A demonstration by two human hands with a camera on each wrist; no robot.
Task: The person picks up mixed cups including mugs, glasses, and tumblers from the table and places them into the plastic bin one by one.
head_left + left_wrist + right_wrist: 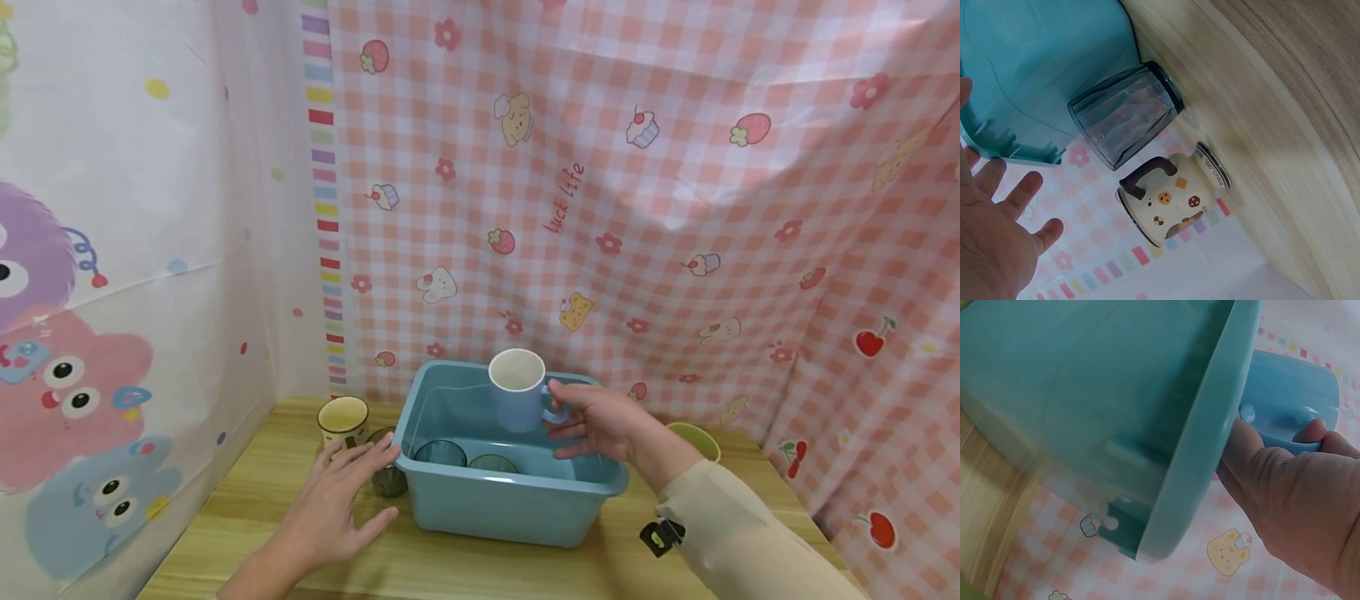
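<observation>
A light blue mug (pixel 517 396) with a white inside is held upright by its handle in my right hand (pixel 603 425), over the blue plastic tub (pixel 510 504). In the right wrist view, fingers and thumb pinch the handle of the blue mug (pixel 1291 394). My left hand (pixel 330 500) is spread at the tub's left rim, its fingers nearly straight; whether they touch the rim I cannot tell. Inside the tub sit two dark glass cups, one bluish (pixel 441 453) and one greenish (pixel 492 463).
Left of the tub stand a dark ribbed glass (pixel 1125 115) and a cream mug (pixel 1175 197) with cookie prints and a brown handle. A yellow-green cup (pixel 696 440) is partly hidden behind my right forearm. Patterned cloth (pixel 570 275) hangs behind the wooden table (pixel 360 562).
</observation>
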